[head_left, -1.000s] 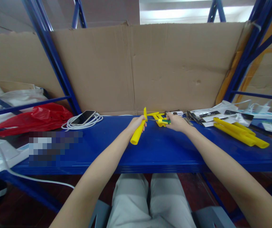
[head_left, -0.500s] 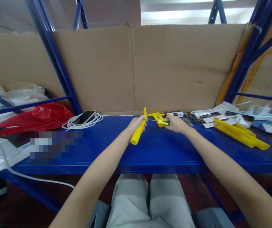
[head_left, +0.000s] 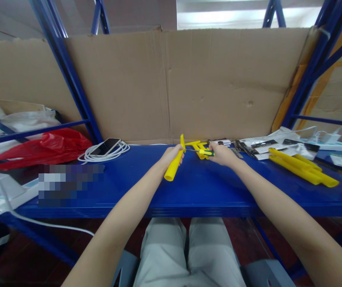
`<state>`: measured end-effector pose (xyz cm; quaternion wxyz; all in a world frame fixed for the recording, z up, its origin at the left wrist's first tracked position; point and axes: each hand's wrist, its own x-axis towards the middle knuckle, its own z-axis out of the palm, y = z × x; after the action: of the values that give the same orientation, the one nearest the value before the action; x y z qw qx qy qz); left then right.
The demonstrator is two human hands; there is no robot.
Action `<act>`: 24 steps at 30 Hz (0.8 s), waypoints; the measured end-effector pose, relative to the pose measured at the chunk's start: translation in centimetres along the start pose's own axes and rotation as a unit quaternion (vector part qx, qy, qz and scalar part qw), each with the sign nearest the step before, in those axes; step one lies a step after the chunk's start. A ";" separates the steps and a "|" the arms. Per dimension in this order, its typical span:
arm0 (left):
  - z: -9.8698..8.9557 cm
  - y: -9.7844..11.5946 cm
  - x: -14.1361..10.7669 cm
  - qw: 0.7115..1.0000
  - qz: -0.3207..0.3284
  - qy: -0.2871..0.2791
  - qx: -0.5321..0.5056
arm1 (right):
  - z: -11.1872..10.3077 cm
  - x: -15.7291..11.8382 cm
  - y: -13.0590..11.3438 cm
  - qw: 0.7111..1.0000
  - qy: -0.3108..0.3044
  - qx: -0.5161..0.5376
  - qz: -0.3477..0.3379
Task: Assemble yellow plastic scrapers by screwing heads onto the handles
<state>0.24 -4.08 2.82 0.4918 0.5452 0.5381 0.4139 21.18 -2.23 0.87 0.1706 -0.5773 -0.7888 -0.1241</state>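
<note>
A yellow tool with a tubular handle (head_left: 173, 166) is gripped near its head by my left hand (head_left: 171, 154), above the blue table (head_left: 147, 195). My right hand (head_left: 222, 154) is closed around the rear of a yellow and green screwdriver (head_left: 204, 152). The screwdriver lies roughly level, its thin shaft pointing left to the head of the yellow tool. Whether the tip touches a screw there is too small to tell. Behind the screwdriver, other yellow pieces (head_left: 194, 145) rest on the table.
Several yellow tubes (head_left: 300, 167) lie at the right, beside plastic packets (head_left: 266, 147). At the left are a phone (head_left: 107, 147) on a coiled white cable (head_left: 123, 149), a red bag (head_left: 54, 145) and a power strip (head_left: 18, 197). Cardboard (head_left: 123, 87) stands behind.
The screwdriver handle has turned slightly in my right hand, whose fingers have shifted a little. My left hand and the yellow tool have hardly moved.
</note>
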 end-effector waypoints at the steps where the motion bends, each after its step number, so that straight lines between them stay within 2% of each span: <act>1: 0.0 0.0 0.1 1.000 -0.001 0.002 0.000 | 0.0 -0.1 -0.1 1.000 -0.005 0.000 0.003; 5: -0.1 -0.2 0.4 1.000 0.007 0.007 -0.001 | -0.3 -0.2 -0.4 0.999 -0.025 0.014 -0.014; 8: -0.2 -0.2 0.5 1.000 0.008 0.014 -0.003 | -0.3 -0.1 -0.4 0.999 -0.017 0.013 -0.039; 15: 0.1 -0.1 0.0 1.000 -0.002 0.006 -0.001 | -0.3 -0.3 -0.6 0.999 -0.017 -0.027 0.011; 24: -0.1 -0.2 0.1 1.000 0.003 0.007 0.003 | -0.1 -0.1 0.0 0.999 -0.024 -0.016 -0.044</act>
<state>0.15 -3.96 2.63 0.4850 0.5454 0.5415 0.4172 21.16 -2.34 0.96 0.1368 -0.5475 -0.8152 -0.1307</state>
